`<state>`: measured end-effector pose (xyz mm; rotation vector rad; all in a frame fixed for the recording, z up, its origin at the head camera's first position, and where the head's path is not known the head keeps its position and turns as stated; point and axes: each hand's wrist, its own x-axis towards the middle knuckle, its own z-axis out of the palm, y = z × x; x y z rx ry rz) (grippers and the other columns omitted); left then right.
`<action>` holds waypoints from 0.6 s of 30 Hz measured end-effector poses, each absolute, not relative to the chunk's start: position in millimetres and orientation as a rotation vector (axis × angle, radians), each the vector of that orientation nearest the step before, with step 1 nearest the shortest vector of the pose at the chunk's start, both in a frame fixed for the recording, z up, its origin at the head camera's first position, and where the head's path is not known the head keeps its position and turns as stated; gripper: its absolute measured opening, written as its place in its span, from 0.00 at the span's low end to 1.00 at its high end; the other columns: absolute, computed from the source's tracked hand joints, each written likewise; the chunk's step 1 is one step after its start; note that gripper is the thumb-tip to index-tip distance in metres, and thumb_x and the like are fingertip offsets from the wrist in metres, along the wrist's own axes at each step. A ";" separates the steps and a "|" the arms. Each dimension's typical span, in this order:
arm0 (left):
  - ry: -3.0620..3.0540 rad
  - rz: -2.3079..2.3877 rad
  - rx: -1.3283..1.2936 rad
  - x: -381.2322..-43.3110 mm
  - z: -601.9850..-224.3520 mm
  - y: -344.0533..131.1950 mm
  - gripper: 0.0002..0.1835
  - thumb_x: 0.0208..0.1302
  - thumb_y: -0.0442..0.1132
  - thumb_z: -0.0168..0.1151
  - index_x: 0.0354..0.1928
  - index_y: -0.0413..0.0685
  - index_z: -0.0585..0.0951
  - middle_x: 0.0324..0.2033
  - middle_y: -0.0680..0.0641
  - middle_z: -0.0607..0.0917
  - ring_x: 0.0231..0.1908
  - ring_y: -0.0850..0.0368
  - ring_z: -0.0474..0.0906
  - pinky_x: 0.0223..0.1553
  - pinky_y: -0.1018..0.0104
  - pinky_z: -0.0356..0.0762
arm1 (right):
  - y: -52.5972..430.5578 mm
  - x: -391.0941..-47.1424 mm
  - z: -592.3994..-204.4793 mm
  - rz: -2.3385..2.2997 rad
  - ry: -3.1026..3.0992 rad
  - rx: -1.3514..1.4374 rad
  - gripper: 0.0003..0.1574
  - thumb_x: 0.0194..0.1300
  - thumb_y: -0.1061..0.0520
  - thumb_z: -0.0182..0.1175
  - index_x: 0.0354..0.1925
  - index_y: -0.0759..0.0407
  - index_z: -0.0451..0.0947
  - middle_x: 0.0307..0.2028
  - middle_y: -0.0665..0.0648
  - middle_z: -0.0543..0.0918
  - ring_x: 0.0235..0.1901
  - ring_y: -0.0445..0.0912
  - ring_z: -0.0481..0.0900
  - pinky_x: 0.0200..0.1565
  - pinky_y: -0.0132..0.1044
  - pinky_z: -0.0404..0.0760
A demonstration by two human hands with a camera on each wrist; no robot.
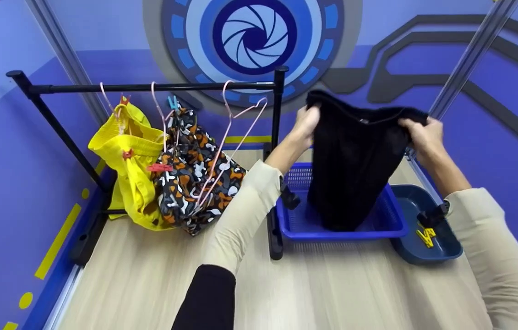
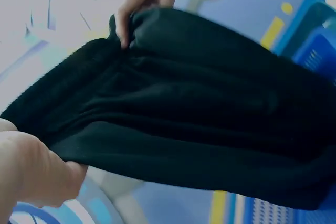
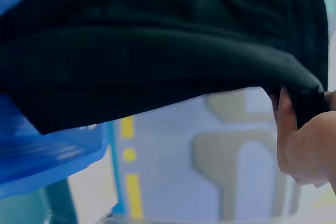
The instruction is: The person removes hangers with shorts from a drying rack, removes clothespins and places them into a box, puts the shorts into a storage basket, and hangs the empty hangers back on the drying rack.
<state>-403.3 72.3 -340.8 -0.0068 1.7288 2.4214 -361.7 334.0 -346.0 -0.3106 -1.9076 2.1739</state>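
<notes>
While left hand point(image 1: 305, 126) and right hand point(image 1: 426, 136) grip black garment point(image 1: 355, 160) by top edge, blue basket point(image 1: 341, 236) below, rack point(image 1: 194, 86) left, teal tray point(image 1: 412, 250) right

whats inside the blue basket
The black garment hangs into or over the blue basket; whether it touches the bottom is unclear. Bare basket surface shows to its left and right, but anything behind the garment is covered.
</notes>
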 end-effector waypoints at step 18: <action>2.542 0.073 0.658 -483.1 -564.5 58.9 0.07 0.61 0.44 0.65 0.37 0.55 0.89 0.40 0.54 0.86 0.42 0.60 0.77 0.45 0.67 0.79 | 315.2 -374.8 -485.2 0.449 -3.712 0.832 0.34 0.55 0.57 0.72 0.62 0.58 0.81 0.65 0.71 0.76 0.63 0.66 0.74 0.62 0.60 0.77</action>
